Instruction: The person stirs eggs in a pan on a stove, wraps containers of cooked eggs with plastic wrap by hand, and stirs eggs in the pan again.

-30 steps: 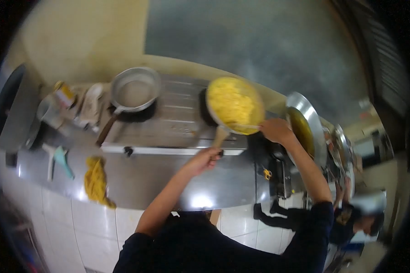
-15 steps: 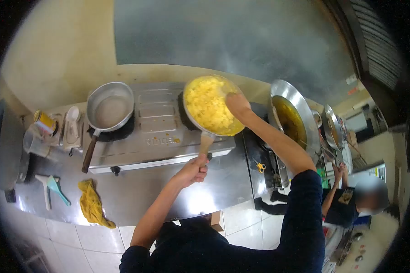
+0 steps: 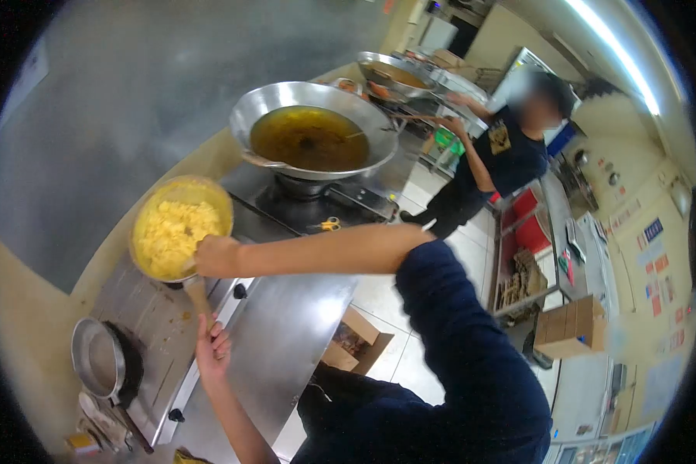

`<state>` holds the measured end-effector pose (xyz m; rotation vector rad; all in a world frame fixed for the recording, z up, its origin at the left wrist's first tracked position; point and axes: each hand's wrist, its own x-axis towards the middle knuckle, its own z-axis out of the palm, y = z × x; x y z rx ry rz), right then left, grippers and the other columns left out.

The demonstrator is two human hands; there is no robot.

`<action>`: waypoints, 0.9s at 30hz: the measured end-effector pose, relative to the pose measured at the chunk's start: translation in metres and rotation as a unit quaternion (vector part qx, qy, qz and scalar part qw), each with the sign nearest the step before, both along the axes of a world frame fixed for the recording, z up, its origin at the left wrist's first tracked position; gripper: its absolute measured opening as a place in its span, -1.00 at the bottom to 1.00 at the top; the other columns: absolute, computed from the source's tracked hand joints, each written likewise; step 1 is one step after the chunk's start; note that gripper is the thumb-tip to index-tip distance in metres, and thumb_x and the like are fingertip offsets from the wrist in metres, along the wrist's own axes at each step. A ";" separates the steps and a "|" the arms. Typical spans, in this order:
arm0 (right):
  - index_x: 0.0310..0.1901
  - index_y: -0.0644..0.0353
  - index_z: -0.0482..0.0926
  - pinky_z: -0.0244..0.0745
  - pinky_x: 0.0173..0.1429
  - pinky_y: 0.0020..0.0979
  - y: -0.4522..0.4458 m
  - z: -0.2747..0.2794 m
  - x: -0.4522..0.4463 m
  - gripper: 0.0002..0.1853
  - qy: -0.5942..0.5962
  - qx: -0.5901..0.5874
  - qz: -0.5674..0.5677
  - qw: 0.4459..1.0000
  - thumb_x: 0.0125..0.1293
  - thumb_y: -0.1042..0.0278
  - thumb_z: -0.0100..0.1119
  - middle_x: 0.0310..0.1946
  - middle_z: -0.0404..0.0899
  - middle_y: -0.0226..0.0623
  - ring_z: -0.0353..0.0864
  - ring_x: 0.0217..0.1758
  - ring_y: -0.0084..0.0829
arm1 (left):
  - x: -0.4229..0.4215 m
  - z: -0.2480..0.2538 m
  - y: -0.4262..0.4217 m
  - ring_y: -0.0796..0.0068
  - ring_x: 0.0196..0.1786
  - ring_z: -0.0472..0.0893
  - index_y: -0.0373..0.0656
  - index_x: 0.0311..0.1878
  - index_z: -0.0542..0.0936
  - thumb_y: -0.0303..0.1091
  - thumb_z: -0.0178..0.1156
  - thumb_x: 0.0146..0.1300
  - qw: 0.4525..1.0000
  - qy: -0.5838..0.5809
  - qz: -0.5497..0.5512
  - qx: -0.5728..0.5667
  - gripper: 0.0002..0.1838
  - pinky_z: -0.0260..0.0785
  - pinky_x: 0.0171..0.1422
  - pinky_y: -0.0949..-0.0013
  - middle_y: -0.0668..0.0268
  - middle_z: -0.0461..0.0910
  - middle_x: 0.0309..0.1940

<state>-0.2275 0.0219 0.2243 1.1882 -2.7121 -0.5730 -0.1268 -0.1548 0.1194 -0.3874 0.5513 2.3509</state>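
Note:
A deep pan [image 3: 226,203] on the two-burner stove holds lumpy yellow food that looks like scrambled egg [image 3: 170,232]. Its light wooden handle [image 3: 198,295] points toward me, and my left hand [image 3: 212,348] is closed around the end of it. Over the near right rim, my right hand [image 3: 216,256] is closed with its fingers down at the food. Whatever it grips is mostly hidden; only a small pale bit shows beside the fingers.
A large wok of oil [image 3: 309,147] sits on a burner to the right, with yellow scissors [image 3: 330,224] near it. A saucepan [image 3: 98,359] stands at lower left. Another person [image 3: 503,147] works by a farther wok [image 3: 394,77]. An open cardboard box [image 3: 356,340] is on the floor.
My view has swung right, so the pan appears farther left and the big wok and other person show more fully. My right hand has moved from the pan's far right side to its near rim.

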 end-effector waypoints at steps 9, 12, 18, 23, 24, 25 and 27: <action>-0.12 0.13 0.53 0.27 0.03 -0.22 0.053 -0.015 0.214 -0.76 0.025 -0.587 -0.077 0.806 0.15 0.33 0.09 -0.25 0.43 -0.22 0.42 -0.05 -0.25 | 0.024 0.022 -0.022 0.68 -0.47 0.34 -0.06 0.10 0.37 0.06 -0.06 0.34 0.939 0.138 -0.014 -0.315 -0.56 0.27 -0.33 0.55 0.41 0.44 -0.34; 0.01 0.07 0.50 0.38 0.02 -0.19 0.093 -0.127 0.361 -0.71 -0.095 -0.594 -0.284 0.747 0.24 0.29 0.09 -0.20 0.47 -0.16 0.47 -0.06 -0.18 | 0.045 0.021 -0.031 0.56 -0.29 0.42 -0.01 0.18 0.33 0.21 -0.10 0.29 0.911 0.171 -0.002 -0.375 -0.42 0.28 0.02 0.34 0.26 0.50 -0.09; 0.31 0.11 0.24 0.21 0.32 -0.16 0.096 -0.250 0.687 -0.08 -0.608 -0.424 -0.639 0.203 0.17 -0.54 -0.33 0.21 0.37 -0.08 0.29 0.30 -0.14 | 0.121 -0.051 -0.043 0.35 -0.14 0.49 -0.03 0.25 0.25 0.07 -0.02 0.28 0.875 0.107 0.152 -0.447 -0.44 0.36 0.00 0.31 0.13 0.46 -0.04; 0.34 0.07 0.21 0.20 0.32 -0.08 0.034 -0.261 0.812 -0.02 -0.449 -0.576 -0.683 0.009 0.08 -0.60 -0.25 0.30 0.23 -0.09 0.29 0.29 -0.10 | 0.279 -0.101 0.048 0.35 -0.16 0.51 -0.02 0.14 0.29 -0.17 0.04 0.26 0.829 0.232 -0.075 -0.503 -0.59 0.42 -0.16 0.32 0.18 0.46 -0.22; 0.32 0.07 0.24 0.22 0.30 -0.11 0.026 -0.283 0.846 -0.08 -0.428 -0.598 -0.678 0.007 0.12 -0.54 -0.22 0.27 0.27 -0.09 0.32 0.27 -0.14 | 0.323 -0.100 0.069 0.36 -0.17 0.51 -0.05 0.12 0.31 -0.21 0.04 0.25 0.782 0.250 -0.187 -0.540 -0.61 0.42 -0.18 0.32 0.19 0.45 -0.26; 0.30 0.08 0.27 0.25 0.27 -0.15 0.016 -0.311 0.885 -0.13 -0.397 -0.641 -0.657 -0.001 0.15 -0.47 -0.20 0.24 0.31 -0.09 0.35 0.24 -0.17 | 0.354 -0.114 0.088 0.34 -0.17 0.52 -0.08 0.12 0.30 -0.23 0.04 0.25 0.734 0.278 -0.313 -0.535 -0.60 0.42 -0.15 0.29 0.17 0.46 -0.25; 0.27 0.08 0.33 0.30 0.23 -0.22 -0.011 -0.372 0.962 -0.25 -0.329 -0.727 -0.602 -0.027 0.23 -0.34 -0.16 0.18 0.38 -0.08 0.40 0.18 -0.24 | 0.409 -0.177 0.108 0.26 -0.11 0.52 -0.14 0.18 0.26 -0.21 0.03 0.25 0.564 0.400 -0.501 -0.520 -0.53 0.39 -0.05 0.22 0.09 0.48 -0.16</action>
